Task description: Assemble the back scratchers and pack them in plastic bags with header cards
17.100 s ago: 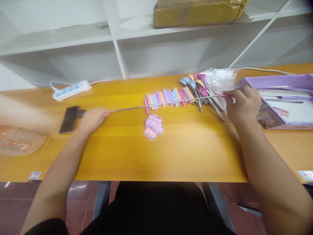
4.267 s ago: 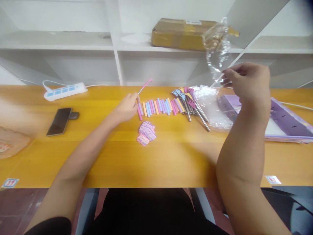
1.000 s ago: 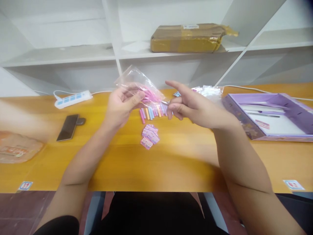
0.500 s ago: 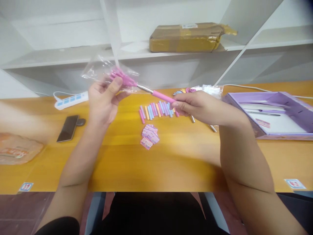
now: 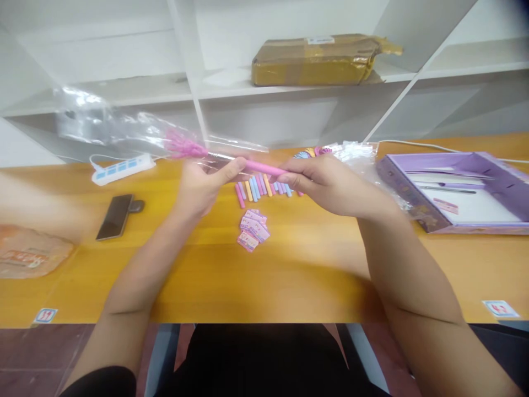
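Observation:
A pink back scratcher (image 5: 262, 167) with a hand-shaped head and a short metal rod is held level above the table. Its head and rod lie inside a clear plastic bag (image 5: 136, 129) that trails off to the left. My left hand (image 5: 200, 186) is closed on the bag around the rod, thumb on top by the start of the handle. My right hand (image 5: 334, 182) pinches the far end of the pink handle, which sticks out of the bag. Below, a row of pastel sticks (image 5: 254, 189) lies partly hidden by my hands. A small pile of pink cards (image 5: 253, 229) rests nearer me.
Clear bags (image 5: 355, 154) and more coloured pieces lie behind my right hand. A purple open box (image 5: 438, 227) stands at the right. To the left are a power strip (image 5: 124, 170), a phone (image 5: 115, 216) and an orange package (image 5: 33, 251). A taped carton (image 5: 309, 63) sits on the shelf.
The bag has been drawn over the scratcher's head and rod, and now stretches out to the left. My left hand has slid right along it, closer to my right hand.

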Tool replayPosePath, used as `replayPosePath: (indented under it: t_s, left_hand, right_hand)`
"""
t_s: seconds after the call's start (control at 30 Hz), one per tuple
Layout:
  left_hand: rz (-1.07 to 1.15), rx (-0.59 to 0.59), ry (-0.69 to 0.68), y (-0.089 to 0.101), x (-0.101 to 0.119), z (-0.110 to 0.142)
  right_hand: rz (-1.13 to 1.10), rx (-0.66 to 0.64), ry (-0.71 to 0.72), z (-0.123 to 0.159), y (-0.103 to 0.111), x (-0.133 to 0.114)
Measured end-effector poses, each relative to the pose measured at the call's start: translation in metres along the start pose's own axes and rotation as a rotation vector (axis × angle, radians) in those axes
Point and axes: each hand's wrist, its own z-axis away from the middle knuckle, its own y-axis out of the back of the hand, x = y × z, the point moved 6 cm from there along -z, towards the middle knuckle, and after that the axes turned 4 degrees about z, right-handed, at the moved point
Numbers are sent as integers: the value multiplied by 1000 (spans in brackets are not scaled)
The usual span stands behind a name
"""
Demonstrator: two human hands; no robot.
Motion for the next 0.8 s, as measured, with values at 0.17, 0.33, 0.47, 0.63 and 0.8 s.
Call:
replayPosePath:
  t_s: [0.17,0.33,0.47,0.63,0.8]
  left_hand:
    - [45,30,-23,5,0,-3]
    - [38,92,-11,17,1,-9]
    - [63,53,53,13,-4,-10]
    - [130,-81,132,-6,-13,0]
    - [76,-213,231,-17,-25,10]
  right_hand:
    - [-79,-24,-15,0,2,2]
    - [-95,-14,-17,1,10,0]
    - [-116,53,-16,-1,10,-3]
    - [-134,180,40,-6,0,0]
    - [-181,187,117,-12,-15,5]
